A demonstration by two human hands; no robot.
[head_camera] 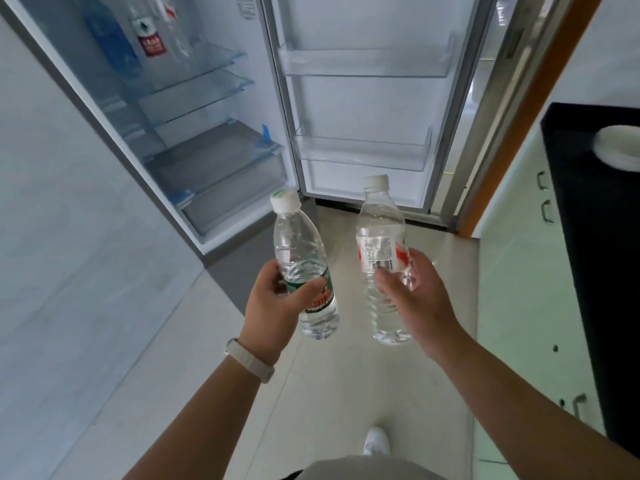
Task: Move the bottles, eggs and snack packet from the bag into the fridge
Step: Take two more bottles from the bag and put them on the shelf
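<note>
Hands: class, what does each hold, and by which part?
The left hand holds the green-label bottle at its label; the right hand holds the red-label bottle at its label, mid-body.

two held bottles (300,252) (379,233) (both clear), two hands (273,306) (417,294).

place: home kitchen | beyond the right hand's fingers (420,263): open fridge (242,36) with glass shelves (201,88), crisper drawer (221,171), door bins (363,154) | right of those fingers: dark countertop (588,237) carrying a white plate (620,150), over pale-green cabinets (519,271) with handles | beneath them: pale tiled floor (329,393)
</note>
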